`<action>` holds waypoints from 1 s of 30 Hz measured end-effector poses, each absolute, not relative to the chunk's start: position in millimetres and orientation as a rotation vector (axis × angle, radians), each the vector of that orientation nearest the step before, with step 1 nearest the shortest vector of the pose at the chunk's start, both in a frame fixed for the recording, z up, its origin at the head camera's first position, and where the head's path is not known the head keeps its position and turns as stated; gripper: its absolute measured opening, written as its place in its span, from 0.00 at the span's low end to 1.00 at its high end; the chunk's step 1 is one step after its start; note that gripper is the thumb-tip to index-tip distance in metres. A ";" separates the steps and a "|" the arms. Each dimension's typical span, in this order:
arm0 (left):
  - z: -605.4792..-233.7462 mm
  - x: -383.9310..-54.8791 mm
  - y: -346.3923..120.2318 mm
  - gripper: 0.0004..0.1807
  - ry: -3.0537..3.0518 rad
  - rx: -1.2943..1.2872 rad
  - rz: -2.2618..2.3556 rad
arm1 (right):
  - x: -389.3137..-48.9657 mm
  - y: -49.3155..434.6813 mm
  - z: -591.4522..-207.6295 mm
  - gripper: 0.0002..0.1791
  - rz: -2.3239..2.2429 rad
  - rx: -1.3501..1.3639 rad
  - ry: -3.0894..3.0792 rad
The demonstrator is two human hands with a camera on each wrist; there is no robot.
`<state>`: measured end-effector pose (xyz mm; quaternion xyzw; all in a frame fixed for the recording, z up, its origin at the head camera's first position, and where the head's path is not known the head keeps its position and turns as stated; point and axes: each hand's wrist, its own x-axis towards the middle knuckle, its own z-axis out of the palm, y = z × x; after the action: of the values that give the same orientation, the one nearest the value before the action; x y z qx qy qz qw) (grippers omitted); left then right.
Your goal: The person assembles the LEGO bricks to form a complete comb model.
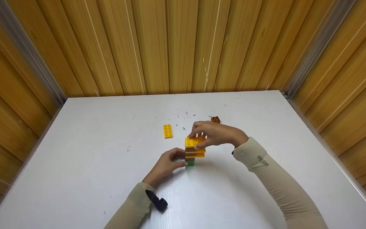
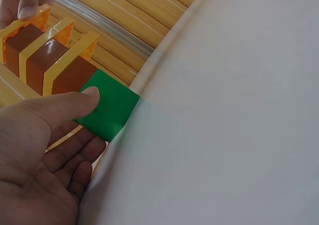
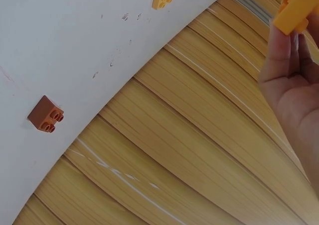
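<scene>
A toy-brick tower stands on the table in front of me. At its base is a green brick; above it brown bricks alternate with wider yellow plates that jut out to the right. My left hand pinches the tower's foot, its thumb on the green brick's face and its fingers round behind. At the top, my right hand holds the uppermost yellow plate between thumb and fingers. In the right wrist view, that hand partly leaves the frame, and most of the tower is out of sight.
A loose yellow plate lies studs up, behind and left of the tower. Past my right hand sits a loose brown brick. The white table meets wood-patterned walls at the back and sides.
</scene>
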<state>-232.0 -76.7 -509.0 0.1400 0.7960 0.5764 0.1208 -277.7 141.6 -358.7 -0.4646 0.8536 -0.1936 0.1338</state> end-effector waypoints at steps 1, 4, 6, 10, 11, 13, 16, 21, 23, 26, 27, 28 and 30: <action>-508.6 -231.9 -76.8 0.19 2.328 0.406 1.681 | -277.6 141.2 -358.3 0.20 -0.561 -1.343 2.474; -506.7 -231.7 -77.1 0.19 2.331 0.405 1.676 | -277.7 140.2 -357.1 0.20 -0.569 -1.333 2.468; -505.8 -231.6 -77.1 0.19 2.331 0.404 1.673 | -277.9 139.7 -356.7 0.19 -0.574 -1.325 2.464; -507.1 -232.2 -76.6 0.20 2.330 0.384 1.666 | -277.8 138.7 -355.9 0.19 -0.574 -1.312 2.458; -507.5 -232.3 -76.4 0.20 2.332 0.376 1.663 | -277.6 138.4 -355.5 0.19 -0.571 -1.305 2.458; -507.9 -232.5 -76.2 0.20 2.335 0.365 1.657 | -277.3 137.7 -354.9 0.19 -0.567 -1.296 2.459; -507.3 -232.1 -76.5 0.20 2.341 0.356 1.650 | -276.1 136.0 -354.5 0.18 -0.562 -1.276 2.463; -507.6 -231.7 -78.6 0.19 2.345 0.362 1.652 | -275.5 132.6 -356.0 0.18 -0.555 -1.240 2.466; -507.5 -231.4 -79.7 0.19 2.348 0.361 1.651 | -275.7 131.3 -356.2 0.18 -0.560 -1.232 2.466; -507.3 -230.5 -81.7 0.19 2.355 0.370 1.650 | -275.9 129.2 -356.1 0.18 -0.556 -1.217 2.471; -507.2 -230.2 -82.8 0.19 2.356 0.375 1.654 | -276.0 128.1 -355.8 0.18 -0.555 -1.215 2.470; -507.2 -230.0 -83.8 0.19 2.357 0.379 1.654 | -276.0 127.1 -355.5 0.18 -0.551 -1.209 2.471; -507.1 -229.2 -85.5 0.19 2.358 0.385 1.656 | -276.1 125.2 -355.5 0.18 -0.545 -1.197 2.471</action>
<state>-229.2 -85.5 -507.1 0.1316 0.8056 0.5656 0.1171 -276.1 125.2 -355.5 -0.4214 0.8698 -0.1918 0.1703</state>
